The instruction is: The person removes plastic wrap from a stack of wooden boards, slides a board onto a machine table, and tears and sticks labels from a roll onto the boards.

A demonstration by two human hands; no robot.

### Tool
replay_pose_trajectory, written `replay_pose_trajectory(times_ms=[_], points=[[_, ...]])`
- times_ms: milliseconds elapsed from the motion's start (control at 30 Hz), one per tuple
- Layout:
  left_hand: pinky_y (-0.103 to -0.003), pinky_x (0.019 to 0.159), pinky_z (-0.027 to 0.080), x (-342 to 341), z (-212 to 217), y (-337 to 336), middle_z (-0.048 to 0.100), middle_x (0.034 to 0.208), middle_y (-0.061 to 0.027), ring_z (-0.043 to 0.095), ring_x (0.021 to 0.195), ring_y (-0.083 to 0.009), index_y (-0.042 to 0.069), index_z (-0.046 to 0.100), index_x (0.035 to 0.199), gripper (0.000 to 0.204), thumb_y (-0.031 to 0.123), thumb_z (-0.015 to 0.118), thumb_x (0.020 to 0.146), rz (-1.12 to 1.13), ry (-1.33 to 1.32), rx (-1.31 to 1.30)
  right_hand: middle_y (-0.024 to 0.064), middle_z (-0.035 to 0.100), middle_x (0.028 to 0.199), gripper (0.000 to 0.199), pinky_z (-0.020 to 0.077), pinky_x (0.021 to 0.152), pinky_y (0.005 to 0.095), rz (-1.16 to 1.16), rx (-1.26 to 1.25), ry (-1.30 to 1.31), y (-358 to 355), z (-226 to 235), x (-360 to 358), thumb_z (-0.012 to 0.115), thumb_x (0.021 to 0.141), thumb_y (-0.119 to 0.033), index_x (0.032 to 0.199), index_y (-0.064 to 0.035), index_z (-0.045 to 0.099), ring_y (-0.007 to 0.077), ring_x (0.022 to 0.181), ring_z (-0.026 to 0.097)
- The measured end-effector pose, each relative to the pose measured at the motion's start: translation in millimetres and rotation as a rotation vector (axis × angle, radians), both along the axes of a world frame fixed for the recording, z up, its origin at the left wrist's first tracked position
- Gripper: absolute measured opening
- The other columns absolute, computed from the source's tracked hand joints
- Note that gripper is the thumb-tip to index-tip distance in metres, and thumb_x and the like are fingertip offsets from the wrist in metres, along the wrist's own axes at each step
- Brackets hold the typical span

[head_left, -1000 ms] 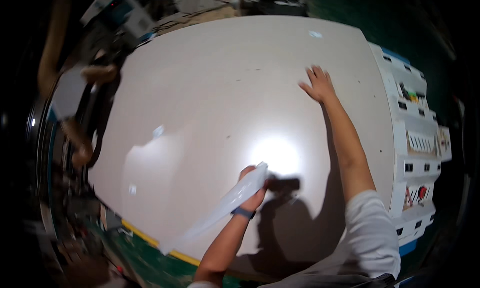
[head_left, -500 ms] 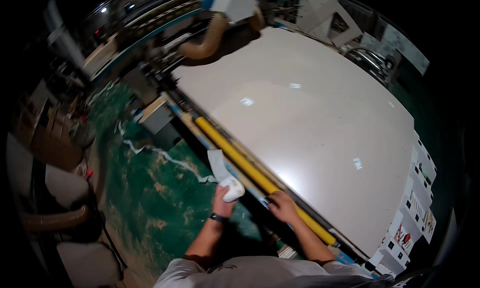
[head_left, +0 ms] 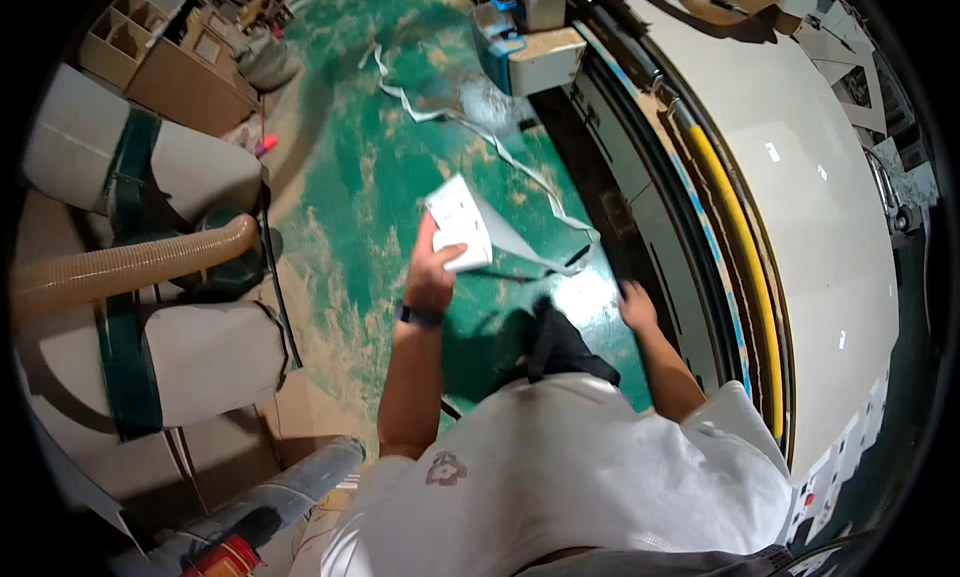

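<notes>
My left hand (head_left: 431, 279) grasps white label roll (head_left: 463, 229), near twelve o'clock from view's centre; pale strip (head_left: 512, 237) trails off it toward four o'clock. My right hand (head_left: 637, 309), at three o'clock, released, fingers loosely extended, near white machine panel (head_left: 676, 252).

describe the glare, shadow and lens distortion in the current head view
Head view: strong glare on the green floor left of the right hand; head view: dark shadow on the floor below the left hand; head view: fisheye distortion bows the yellow strip, and the corners are black.
</notes>
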State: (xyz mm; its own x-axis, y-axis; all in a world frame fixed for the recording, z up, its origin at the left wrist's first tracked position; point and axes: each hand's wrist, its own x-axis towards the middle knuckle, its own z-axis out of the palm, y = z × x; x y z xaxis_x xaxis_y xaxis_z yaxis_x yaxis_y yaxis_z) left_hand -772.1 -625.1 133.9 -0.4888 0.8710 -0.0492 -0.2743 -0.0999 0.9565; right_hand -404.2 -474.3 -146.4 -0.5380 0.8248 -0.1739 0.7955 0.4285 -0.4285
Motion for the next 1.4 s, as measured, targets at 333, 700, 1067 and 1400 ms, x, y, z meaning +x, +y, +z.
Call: replay_pose_trajectory(times_ms=[333,700,1067,1400], points=[[-0.036,0.098,0.044,-257,-10,83,0.052,0.126,-0.0106,0.053,0.116,-0.0248,0.003,0.026,0.144,0.090,0.004,0.066,0.063,-0.058,-0.279,-0.020,0.0126,0.066,0.111,0.035,0.0482,0.089,0.0405,0.983,-0.570,-1.012,20,-121,-238,0.061,0.082,-0.032,0.103,-0.0056,0.069,0.0307,0.099,0.063],[-0.035,0.094,0.045,-531,-26,145,0.054,0.120,-0.0084,0.053,0.113,-0.0219,0.002,0.034,0.138,0.078,0.001,0.062,0.065,-0.028,-0.300,0.062,0.0007,0.051,0.087,0.053,0.0403,0.075,0.0271,0.586,-1.087,0.962,167,258,-795,0.062,0.089,-0.032,0.132,-0.0040,0.050,0.0125,0.082,0.049],[-0.037,0.093,0.044,-778,-46,280,0.055,0.119,-0.0110,0.056,0.108,-0.0237,0.002,0.041,0.132,0.053,0.008,0.051,0.081,-0.138,-0.622,0.085,-0.0003,0.058,0.080,0.035,0.0444,0.069,0.0251,0.156,-0.732,1.001,289,281,-1054,0.059,0.089,-0.008,0.123,-0.0015,0.056,0.0088,0.073,0.053],[-0.036,0.096,0.043,-884,-70,517,0.055,0.124,-0.0112,0.055,0.113,-0.0231,0.000,0.043,0.132,0.047,0.008,0.048,0.086,-0.367,-0.655,0.007,0.0074,0.060,0.075,0.042,0.0475,0.064,0.0319,0.142,-0.230,0.786,489,249,-1124,0.064,0.077,-0.008,0.119,-0.0093,0.059,0.0169,0.067,0.057]])
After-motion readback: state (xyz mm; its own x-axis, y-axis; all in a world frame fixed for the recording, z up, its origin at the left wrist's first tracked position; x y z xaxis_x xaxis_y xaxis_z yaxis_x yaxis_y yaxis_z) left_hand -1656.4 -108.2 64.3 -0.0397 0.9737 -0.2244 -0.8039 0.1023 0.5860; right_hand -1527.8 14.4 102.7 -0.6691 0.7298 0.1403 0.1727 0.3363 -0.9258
